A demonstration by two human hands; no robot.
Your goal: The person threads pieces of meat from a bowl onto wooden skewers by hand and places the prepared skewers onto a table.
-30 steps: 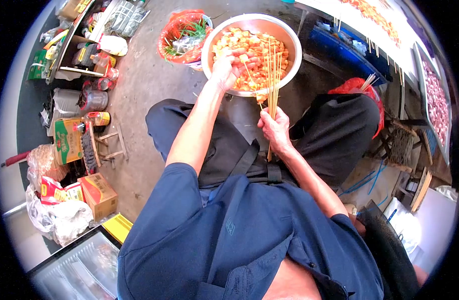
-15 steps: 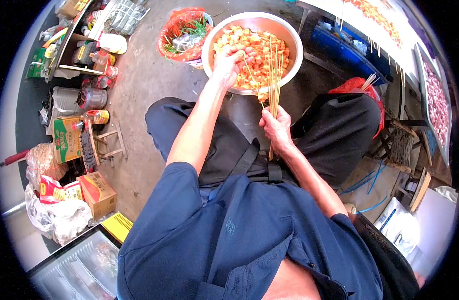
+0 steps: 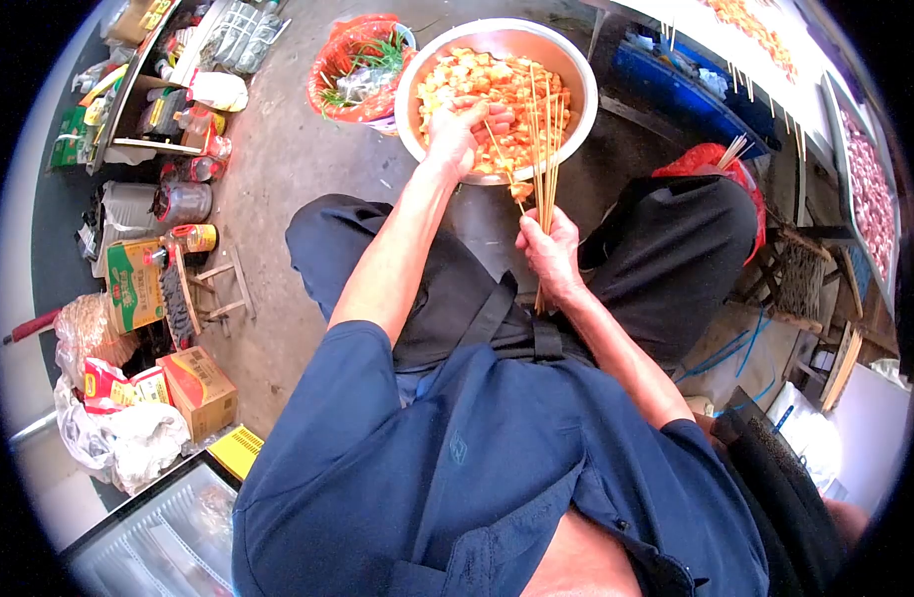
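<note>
My left hand (image 3: 455, 136) is over the steel bowl (image 3: 583, 62) of orange, sauced meat pieces (image 3: 477, 75), its fingers loosely spread near the tip of one slanting stick. No piece can be made out in it. Just beyond the bowl's near rim, my right hand (image 3: 549, 254) is closed round a bundle of thin wooden skewers (image 3: 547, 174), their points fanning up over the meat. One skewer leans left, apart from the bundle, with some meat (image 3: 520, 191) low on it, close above my right fingers.
Left of the bowl stands a bucket lined with a red bag (image 3: 327, 75), holding greens. A red bag of sticks (image 3: 704, 159) lies beyond my right knee. Trays of meat (image 3: 868, 189) are at the right; bottles, boxes and a small wooden stool (image 3: 223, 284) stand left.
The fingers of my left hand have loosened from a pinch near the skewer's tip. My right hand keeps hold of the bundle. The view has shifted slightly.
</note>
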